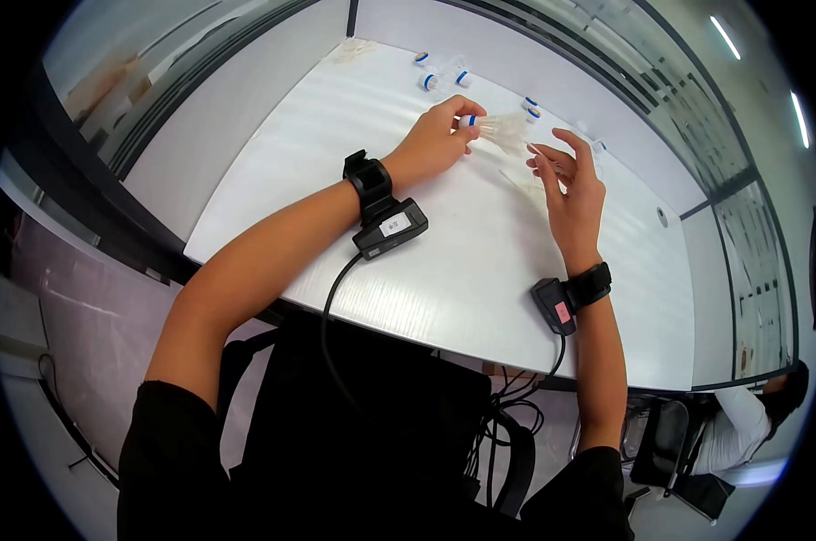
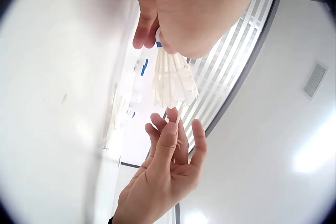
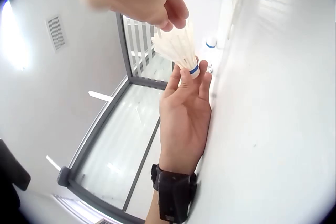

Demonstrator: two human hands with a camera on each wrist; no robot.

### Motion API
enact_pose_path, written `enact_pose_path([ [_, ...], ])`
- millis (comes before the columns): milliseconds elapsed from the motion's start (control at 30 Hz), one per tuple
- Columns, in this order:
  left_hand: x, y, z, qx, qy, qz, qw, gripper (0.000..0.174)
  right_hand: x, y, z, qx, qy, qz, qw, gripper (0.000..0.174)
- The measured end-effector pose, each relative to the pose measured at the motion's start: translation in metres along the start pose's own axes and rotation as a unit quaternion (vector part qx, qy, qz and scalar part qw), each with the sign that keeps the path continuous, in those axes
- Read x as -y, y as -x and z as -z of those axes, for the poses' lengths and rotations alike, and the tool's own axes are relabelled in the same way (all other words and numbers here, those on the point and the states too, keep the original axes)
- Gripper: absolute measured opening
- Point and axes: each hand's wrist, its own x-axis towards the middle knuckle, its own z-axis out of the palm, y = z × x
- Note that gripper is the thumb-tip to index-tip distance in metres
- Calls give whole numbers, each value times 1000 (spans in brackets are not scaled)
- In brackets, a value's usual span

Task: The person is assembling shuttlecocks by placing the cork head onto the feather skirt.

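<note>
Steadiness matters, I judge: the left hand (image 1: pixel 439 137) pinches the blue-banded cork of a white feather shuttlecock (image 1: pixel 502 132), skirt toward the right hand (image 1: pixel 572 185), whose thumb and forefinger nip a thin white quill (image 2: pixel 178 112) at its rim. That grip is best kept light and in line with the quill. Beyond the hands lie spare blue-banded shuttlecocks (image 1: pixel 428 81).

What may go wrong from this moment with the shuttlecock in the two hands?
1. The right hand pinches one thin feather at the skirt of the shuttlecock; a hard pull may snap it or bend its neighbours.
2. The left hand holds the shuttlecock only by its small blue-banded end, above the table; it may slip and drop.
</note>
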Motion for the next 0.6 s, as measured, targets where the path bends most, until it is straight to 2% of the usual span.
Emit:
enact_pose_path([
  [200, 1, 0, 0, 3, -4, -3, 1000, 29, 3, 1, -3, 1, -83, -64, 994, 31],
  [300, -2, 1, 0, 7, 7, -2, 1000, 30, 2, 2, -2, 4, -90, -74, 993, 24],
  [400, -5, 3, 0, 0, -10, 12, 1000, 29, 4, 1, 1, 24, -106, -119, 987, 20],
  [500, -4, 1, 0, 4, -7, 12, 1000, 30, 14, 1, 4, 37, -73, -145, 986, 22],
  [600, -3, 0, 1, 14, -3, 16, 1000, 30, 2, -2, 4, 37, -147, -127, 980, 28],
])
